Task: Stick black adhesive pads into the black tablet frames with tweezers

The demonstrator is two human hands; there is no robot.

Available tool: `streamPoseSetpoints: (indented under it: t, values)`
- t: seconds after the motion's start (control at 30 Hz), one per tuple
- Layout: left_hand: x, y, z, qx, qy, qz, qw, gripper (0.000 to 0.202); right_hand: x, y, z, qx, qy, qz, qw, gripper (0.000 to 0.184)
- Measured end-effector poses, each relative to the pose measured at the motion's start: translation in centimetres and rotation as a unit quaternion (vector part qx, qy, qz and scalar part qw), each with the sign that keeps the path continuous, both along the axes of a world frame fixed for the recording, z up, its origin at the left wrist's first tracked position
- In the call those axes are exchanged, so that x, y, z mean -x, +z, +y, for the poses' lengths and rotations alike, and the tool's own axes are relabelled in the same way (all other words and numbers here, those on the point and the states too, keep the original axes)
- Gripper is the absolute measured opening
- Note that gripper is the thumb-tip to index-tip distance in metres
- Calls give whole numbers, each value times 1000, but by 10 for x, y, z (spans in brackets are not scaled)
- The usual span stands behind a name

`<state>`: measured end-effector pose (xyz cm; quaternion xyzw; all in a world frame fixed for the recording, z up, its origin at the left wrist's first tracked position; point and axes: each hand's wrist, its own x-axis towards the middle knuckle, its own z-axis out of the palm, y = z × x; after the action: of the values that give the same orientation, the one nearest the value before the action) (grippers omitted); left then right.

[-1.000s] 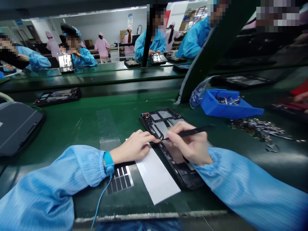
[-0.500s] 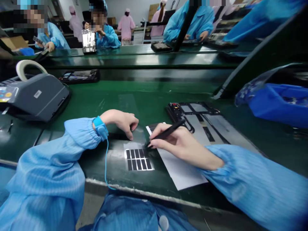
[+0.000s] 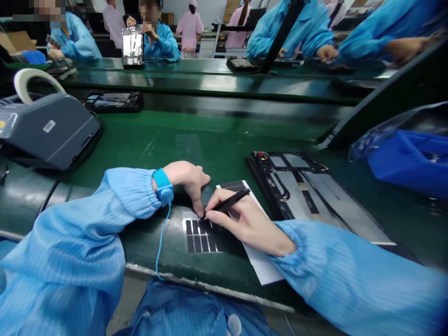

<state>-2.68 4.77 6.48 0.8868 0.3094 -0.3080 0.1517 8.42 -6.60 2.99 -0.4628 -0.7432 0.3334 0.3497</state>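
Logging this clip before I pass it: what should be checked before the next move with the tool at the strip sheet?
1. Left hand presses the strip sheet flat with its fingertips: ok.
2. Right hand grips the tool like a pen: ok.
3. Tool tip rests on the sheet, near its upper edge: ok.
4. A strip caught on the tip: cannot tell.
5. Wrist strap on, cord attached: ok.
6. Tablet lies open, apart from both hands: ok.
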Motion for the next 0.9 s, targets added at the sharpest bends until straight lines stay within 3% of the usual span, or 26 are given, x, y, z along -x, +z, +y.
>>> streamPoseSetpoints:
  t: [0.23,0.33,0.47,0.57,0.63,0.73,0.9]
  values:
    - [2,-1,4,0,-26,29,999,91,3,-4,3,13,11,21,1000,11]
    - [3,0,5,2,-29,31,999,91,0,5,6,56,2,92,994,18]
    - [7,2,6,-11,-36,27,999,86,-32,33,6,42,-92,130,986,34]
    - [8,5,6,-27,-36,11,999,61,-69,46,-1,9,-190,91,978,37]
    - [6,6,6,-38,-13,-27,999,46,-85,45,-6,21,-214,76,974,38]
    - [2,8,5,-32,-4,-71,997,40,-81,31,-7,67,-164,75,981,35]
    - [-2,10,2,47,-41,-18,998,33,-26,7,7,71,-24,54,996,14]
